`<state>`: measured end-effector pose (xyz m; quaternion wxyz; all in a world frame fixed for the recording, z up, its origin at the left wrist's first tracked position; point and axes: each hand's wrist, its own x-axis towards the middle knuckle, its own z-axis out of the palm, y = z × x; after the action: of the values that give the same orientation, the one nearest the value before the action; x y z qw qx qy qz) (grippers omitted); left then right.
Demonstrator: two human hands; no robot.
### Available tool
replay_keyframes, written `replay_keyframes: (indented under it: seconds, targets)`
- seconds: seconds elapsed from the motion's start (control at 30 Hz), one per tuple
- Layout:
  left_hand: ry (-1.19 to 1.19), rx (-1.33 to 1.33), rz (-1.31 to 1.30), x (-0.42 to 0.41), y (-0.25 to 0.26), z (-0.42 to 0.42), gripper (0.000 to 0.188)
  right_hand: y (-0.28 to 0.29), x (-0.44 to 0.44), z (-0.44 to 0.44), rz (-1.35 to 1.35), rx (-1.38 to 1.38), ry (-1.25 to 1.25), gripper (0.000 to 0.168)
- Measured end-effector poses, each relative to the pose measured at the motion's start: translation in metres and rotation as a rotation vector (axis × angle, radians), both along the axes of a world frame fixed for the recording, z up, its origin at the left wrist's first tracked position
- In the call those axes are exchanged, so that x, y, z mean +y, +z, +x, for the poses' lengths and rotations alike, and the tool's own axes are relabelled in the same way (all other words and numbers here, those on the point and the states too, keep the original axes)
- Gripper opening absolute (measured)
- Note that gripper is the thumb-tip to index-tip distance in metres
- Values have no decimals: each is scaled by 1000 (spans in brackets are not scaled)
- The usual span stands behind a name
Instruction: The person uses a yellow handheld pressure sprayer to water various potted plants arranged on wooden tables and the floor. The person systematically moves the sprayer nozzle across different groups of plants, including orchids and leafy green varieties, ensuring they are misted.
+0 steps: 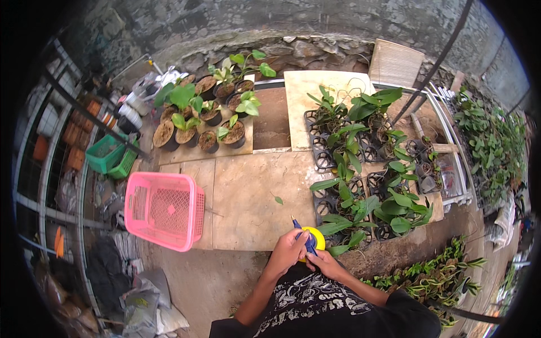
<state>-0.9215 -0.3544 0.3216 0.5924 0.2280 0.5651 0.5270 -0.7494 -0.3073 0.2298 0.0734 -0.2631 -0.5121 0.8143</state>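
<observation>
Close in front of my body I hold a yellow pump spray bottle (321, 241) with a blue spray head (310, 243). Its brass-coloured nozzle tip (292, 218) points away from me, towards the table. My left hand (289, 249) is closed about the blue head. The fingers of my right hand (324, 263) grip the blue part on its near side. Both hands hide much of the head and some of the bottle. Just to the right, potted orchids (351, 211) with broad green leaves stand in black plastic trays (323, 207).
A pink plastic basket (196, 211) rests at the table's left. Behind it, several potted plants (207, 140) stand on a board. A loose leaf (278, 200) lies on the wooden tabletop (249, 181). Green crates (105, 154) sit far left; more plants (422, 274) grow low on the right.
</observation>
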Motion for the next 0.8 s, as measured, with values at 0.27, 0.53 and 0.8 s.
replay_keyframes:
  seconds: [0.27,0.53,0.8]
  targets:
    - [85,-75,16,-10,-44,21,28,-6,7,10,48,34,63,30]
    - [669,76,-99,-17,-171,-2,46,31,24,-10,-107,175,-43,27]
    - [34,-561,134,-24,-152,8,76,81,31,-28,121,221,-72,32]
